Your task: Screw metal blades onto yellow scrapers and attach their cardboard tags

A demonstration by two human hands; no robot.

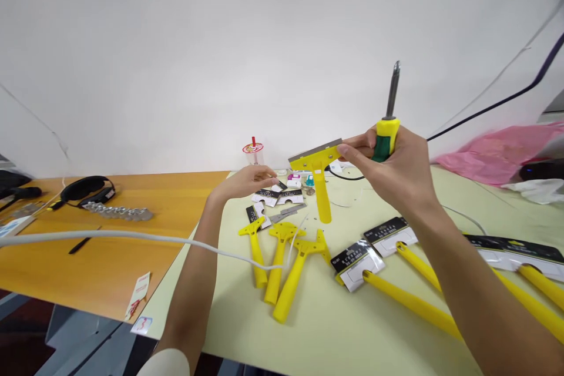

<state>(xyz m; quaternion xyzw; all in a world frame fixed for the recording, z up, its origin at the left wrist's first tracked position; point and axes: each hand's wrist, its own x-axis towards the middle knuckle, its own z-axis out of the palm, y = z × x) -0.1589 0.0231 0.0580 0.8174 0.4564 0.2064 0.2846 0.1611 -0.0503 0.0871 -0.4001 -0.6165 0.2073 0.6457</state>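
Note:
My right hand (408,173) is raised over the table. Thumb and fingertips pinch one end of a yellow scraper (322,188), its grey blade edge uppermost and its handle hanging down. Tucked in the same hand is a screwdriver (386,132) with a yellow and green grip, its tip pointing up. To the left, my left hand (247,181) hovers with fingers stretched out and nothing visible in it; it is apart from the scraper. Below lie yellow scraper handles (275,258), flat grey blades (287,212) and black-and-white cards (267,197).
Long-handled yellow scrapers (409,305) with packaging cards lie at right. A lidded cup (253,153) stands by the wall. A white cable (145,236) crosses the view. Headphones (88,189) rest on the wooden table (185,188), and a pink bag (497,153) is at far right.

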